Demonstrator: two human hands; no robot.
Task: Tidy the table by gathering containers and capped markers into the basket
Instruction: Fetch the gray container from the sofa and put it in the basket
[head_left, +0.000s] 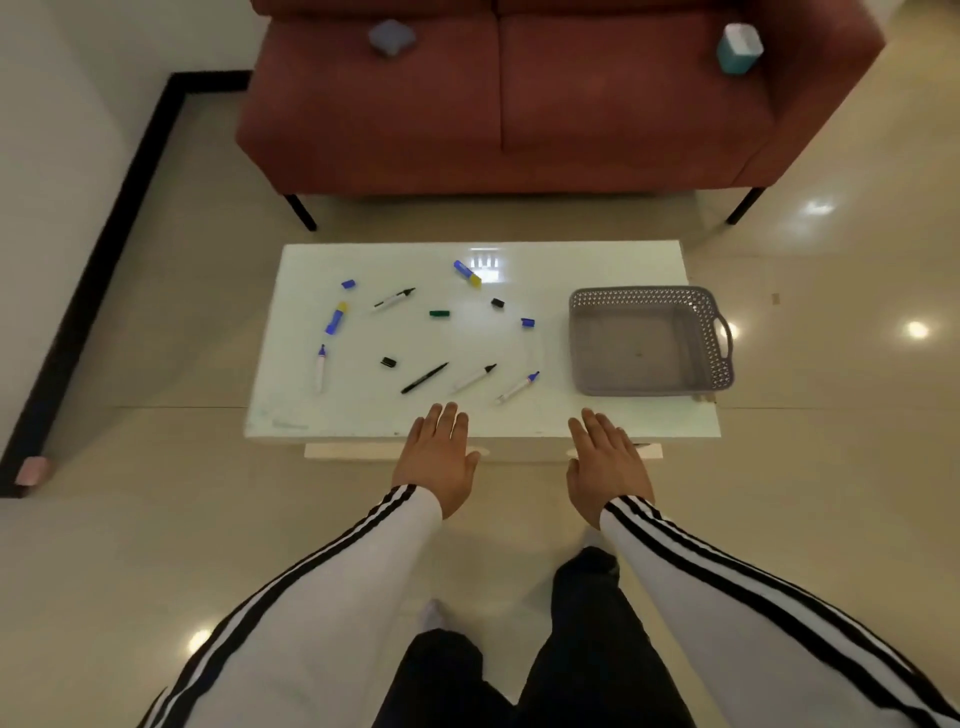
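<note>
A grey perforated basket (722, 332) stands with nothing in it at the right end of the white table (519, 421). Several uncapped markers lie scattered on the table: a black one (424, 378), white ones with black tips (474, 377) (394, 299), white ones with blue tips (517, 387) (320, 368). Two small blue-and-yellow containers (467, 273) (336, 317) lie there too. Loose caps are spread about: blue (348, 283) (528, 322), black (497, 303) (388, 362), green (439, 313). My left hand (436, 457) and right hand (605, 460) hover flat and open over the table's near edge, holding nothing.
A red sofa (519, 104) stands behind the table, with a grey object (391, 36) and a teal-and-white box (737, 47) on its seat. Glossy tiled floor surrounds the table. A pink object (32, 470) lies by the dark baseboard at left.
</note>
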